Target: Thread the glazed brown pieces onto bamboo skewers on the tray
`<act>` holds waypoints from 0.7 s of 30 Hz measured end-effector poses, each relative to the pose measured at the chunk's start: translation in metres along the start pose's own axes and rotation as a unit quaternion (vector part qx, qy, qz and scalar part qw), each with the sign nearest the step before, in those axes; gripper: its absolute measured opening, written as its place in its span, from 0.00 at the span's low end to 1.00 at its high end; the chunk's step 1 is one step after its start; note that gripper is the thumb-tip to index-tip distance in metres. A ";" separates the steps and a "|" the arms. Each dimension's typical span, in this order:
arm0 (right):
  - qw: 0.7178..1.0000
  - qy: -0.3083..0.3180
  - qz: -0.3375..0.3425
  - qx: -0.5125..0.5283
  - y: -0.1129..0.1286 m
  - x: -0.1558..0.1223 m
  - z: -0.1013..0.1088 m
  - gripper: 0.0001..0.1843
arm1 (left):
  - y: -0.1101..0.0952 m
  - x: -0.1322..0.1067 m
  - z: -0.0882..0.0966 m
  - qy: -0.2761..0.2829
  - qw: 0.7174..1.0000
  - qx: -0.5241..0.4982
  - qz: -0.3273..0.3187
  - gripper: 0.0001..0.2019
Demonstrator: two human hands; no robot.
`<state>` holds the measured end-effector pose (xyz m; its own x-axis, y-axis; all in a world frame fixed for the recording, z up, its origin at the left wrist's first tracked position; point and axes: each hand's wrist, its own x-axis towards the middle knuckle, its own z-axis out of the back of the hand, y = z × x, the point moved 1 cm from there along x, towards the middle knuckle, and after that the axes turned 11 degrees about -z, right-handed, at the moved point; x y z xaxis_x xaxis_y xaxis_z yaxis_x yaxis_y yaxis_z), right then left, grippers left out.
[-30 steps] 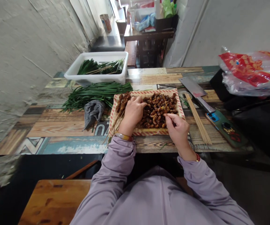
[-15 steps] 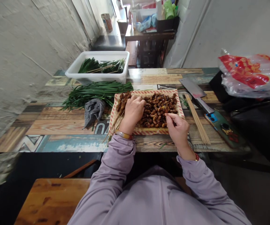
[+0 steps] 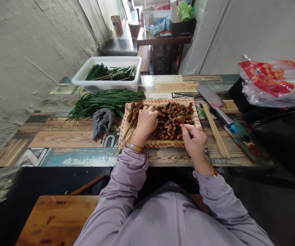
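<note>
A tray (image 3: 160, 144) with a red-striped rim holds a heap of glossy brown pieces (image 3: 175, 118) and, at its left end, several filled skewers (image 3: 133, 114). My left hand (image 3: 145, 123) rests on the heap with its fingers curled down into the pieces; what they grip is hidden. My right hand (image 3: 193, 140) hovers at the tray's near right corner, thumb and fingers pinched on a thin bamboo skewer that points into the heap.
Loose green chives (image 3: 103, 100) and a grey cloth (image 3: 101, 120) lie left of the tray. A white tub (image 3: 106, 83) of chives stands behind. Right of the tray lie bare skewers (image 3: 215, 131), a cleaver (image 3: 214, 99), a phone (image 3: 244, 140) and a plastic bag (image 3: 275, 82).
Hardly anything differs. My left hand's fingers have shifted slightly on the heap; my right hand keeps its pinch in the same spot.
</note>
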<state>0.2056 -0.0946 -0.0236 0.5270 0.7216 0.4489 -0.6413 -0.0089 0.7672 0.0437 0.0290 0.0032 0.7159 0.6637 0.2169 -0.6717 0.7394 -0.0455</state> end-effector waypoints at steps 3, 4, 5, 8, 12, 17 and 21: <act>1.000 -0.001 0.003 0.006 0.000 0.000 0.000 0.10 | 0.001 0.000 0.000 -0.018 0.999 -0.043 -0.012 0.12; 1.000 -0.001 0.004 0.010 0.000 0.000 0.000 0.10 | 0.001 0.001 -0.001 -0.030 0.998 -0.060 -0.014 0.12; 1.000 -0.001 0.005 0.012 -0.001 0.000 0.000 0.10 | 0.002 0.001 -0.001 -0.048 0.995 -0.083 -0.011 0.11; 1.000 0.001 0.005 0.015 -0.001 0.000 0.000 0.10 | 0.007 0.004 -0.003 -0.136 0.963 -0.229 0.028 0.10; 0.999 0.031 0.010 0.027 0.001 -0.001 -0.001 0.10 | 0.009 0.005 -0.003 -0.202 0.801 -0.554 0.099 0.09; 0.995 0.077 0.036 0.046 0.006 -0.002 -0.001 0.10 | 0.004 0.003 0.003 -0.214 0.630 -0.736 0.124 0.14; 0.994 0.095 0.040 0.040 0.006 -0.003 -0.003 0.09 | -0.002 0.003 0.002 -0.202 0.576 -0.780 0.138 0.14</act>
<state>0.1989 -0.0948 -0.0220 0.3565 0.8341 0.4210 -0.6269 -0.1206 0.7697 0.0466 0.0293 0.0059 0.3083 0.9329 0.1862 0.4649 0.0230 -0.8851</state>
